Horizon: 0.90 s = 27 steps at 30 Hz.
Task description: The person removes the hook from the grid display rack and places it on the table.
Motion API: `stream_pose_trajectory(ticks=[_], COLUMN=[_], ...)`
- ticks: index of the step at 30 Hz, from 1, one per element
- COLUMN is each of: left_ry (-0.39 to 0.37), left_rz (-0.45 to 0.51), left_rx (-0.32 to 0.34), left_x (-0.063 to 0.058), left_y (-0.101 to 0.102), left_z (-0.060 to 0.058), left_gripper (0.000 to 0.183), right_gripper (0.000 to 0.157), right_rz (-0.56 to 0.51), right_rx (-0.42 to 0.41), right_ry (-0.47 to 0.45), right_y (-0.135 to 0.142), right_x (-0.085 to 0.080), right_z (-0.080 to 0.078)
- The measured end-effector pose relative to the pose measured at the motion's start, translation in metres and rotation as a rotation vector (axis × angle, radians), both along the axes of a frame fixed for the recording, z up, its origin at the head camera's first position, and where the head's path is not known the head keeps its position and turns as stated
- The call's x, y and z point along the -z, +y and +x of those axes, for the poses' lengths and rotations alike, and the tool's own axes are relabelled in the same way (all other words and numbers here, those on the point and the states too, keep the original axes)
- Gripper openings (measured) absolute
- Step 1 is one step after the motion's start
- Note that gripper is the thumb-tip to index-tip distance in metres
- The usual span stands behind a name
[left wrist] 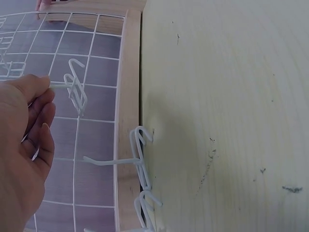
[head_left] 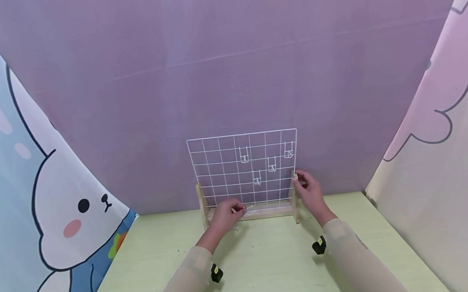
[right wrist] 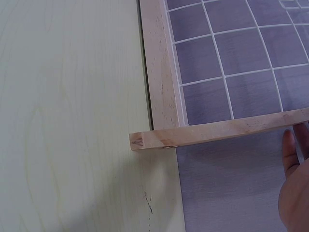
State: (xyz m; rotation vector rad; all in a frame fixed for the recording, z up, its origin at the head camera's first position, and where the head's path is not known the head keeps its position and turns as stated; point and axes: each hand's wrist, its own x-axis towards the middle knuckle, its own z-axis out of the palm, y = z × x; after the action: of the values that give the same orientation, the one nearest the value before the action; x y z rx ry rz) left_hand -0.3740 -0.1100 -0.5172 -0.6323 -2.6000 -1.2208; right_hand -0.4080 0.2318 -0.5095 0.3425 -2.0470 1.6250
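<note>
My left hand [head_left: 225, 215] pinches the stem of a white wire hook [left wrist: 76, 92] between thumb and finger, low in front of a white wire grid panel [head_left: 212, 157]. In the left wrist view, the hook's bent prongs point away from the fingertips. My right hand [head_left: 311, 195] grips the upper part of the wooden side post [head_left: 295, 206] at the panel's right edge; some of its fingers are hidden behind the post. Several similar hooks [head_left: 244, 157] hang on the upper right part of the grid.
Two more loose wire hooks [left wrist: 141, 162] lie by the stand's wooden base bar [left wrist: 126, 63]. The stand rests at the back of a pale yellow table [head_left: 269, 265], before a purple cloth backdrop [head_left: 231, 77]. Printed cloths flank both sides.
</note>
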Motion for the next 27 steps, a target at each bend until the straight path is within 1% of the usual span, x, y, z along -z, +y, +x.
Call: stream_pose_trajectory(ticks=[5,12,21,27], left_ry=[0.009,0.024,0.01,-0.006], left_rz=[-0.017,-0.031,-0.074,-0.07], left_rx=[0.003,0.014,0.035,0.059], left_x=[0.004,0.011,0.017,0.02], left_y=[0.0,-0.003,-0.003,-0.003], left_z=[-0.004,-0.01,-0.013,-0.013], left_gripper=[0.005,0.004,0.005,0.004], right_gripper=[0.035,0.034,0.035,0.035], right_rz=[0.013,-0.01,-0.022,-0.024], right_rx=[0.013,-0.008,-0.023,-0.023], right_ry=[-0.003,-0.032,-0.026,-0.02], right_y=[-0.001,-0.012,-0.011,-0.011], right_x=[-0.002,-0.027,-0.028,-0.026], right_z=[0.001,0.023,0.024,0.024])
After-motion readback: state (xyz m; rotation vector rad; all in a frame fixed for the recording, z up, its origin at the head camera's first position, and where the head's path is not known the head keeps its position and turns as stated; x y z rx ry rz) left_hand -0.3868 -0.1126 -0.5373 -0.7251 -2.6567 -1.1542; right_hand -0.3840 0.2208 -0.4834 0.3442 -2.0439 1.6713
